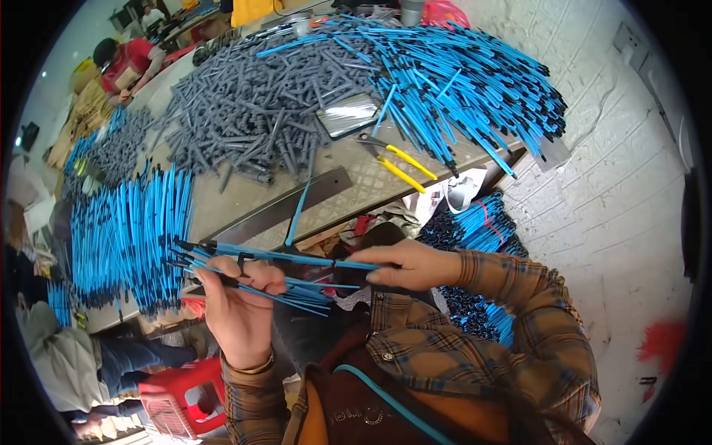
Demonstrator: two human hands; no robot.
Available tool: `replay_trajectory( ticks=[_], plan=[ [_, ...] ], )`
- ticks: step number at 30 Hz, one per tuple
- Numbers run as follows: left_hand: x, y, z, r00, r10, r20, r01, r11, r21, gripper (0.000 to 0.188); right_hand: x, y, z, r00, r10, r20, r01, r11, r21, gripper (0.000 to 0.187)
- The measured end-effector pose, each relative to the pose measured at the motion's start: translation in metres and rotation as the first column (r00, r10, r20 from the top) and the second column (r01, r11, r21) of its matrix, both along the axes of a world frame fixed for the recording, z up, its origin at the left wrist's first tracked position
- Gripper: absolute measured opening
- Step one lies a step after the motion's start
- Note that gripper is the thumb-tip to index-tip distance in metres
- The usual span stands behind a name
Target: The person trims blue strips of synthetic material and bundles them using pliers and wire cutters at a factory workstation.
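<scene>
My left hand is closed round several thin blue rods with black end pieces, held in front of my body. My right hand pinches the right end of one blue rod, which stretches across to the black fittings above my left hand. Just left of that hand, a wide row of blue rods with black ends lies side by side on the table. Beyond my hands, a large heap of grey plastic tubes covers the middle of the table.
Pliers with yellow handles and a dark flat device with a shiny face lie near the heap. A large blue-rod pile fills the far right. Tied bundles stand below the edge. A red stool and other people are leftward.
</scene>
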State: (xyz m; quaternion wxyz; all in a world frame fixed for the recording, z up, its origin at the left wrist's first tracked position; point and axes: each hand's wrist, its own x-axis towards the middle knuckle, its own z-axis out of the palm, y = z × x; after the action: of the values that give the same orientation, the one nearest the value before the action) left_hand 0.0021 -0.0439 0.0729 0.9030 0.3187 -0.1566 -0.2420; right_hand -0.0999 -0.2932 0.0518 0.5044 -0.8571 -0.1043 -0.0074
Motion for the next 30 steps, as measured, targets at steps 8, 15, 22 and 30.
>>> replay_trajectory(
  ticks=[8, 15, 22, 30],
  plan=[
    [-0.019, -0.008, 0.008, 0.997, -0.081, -0.008, 0.081, 0.995, 0.05, 0.02, -0.019, -0.169, -0.007, 0.667, -0.538, 0.515, 0.722, 0.299, -0.623, 0.018],
    [-0.003, -0.007, -0.007, 0.955, -0.296, 0.0, 0.295, 0.954, 0.052, 0.022, -0.011, -0.228, -0.048, 0.628, -0.541, 0.56, 0.657, -0.018, -0.754, 0.018],
    [0.005, -0.003, -0.021, 0.925, -0.38, -0.016, 0.379, 0.925, -0.015, 0.026, -0.018, -0.229, -0.049, 0.423, -0.747, 0.512, 0.854, 0.139, -0.502, 0.02],
    [0.001, -0.025, -0.019, 0.949, -0.313, -0.049, 0.316, 0.942, 0.111, 0.03, -0.041, -0.22, -0.019, 0.345, -0.609, 0.714, 0.92, 0.072, -0.384, 0.018]
  ],
)
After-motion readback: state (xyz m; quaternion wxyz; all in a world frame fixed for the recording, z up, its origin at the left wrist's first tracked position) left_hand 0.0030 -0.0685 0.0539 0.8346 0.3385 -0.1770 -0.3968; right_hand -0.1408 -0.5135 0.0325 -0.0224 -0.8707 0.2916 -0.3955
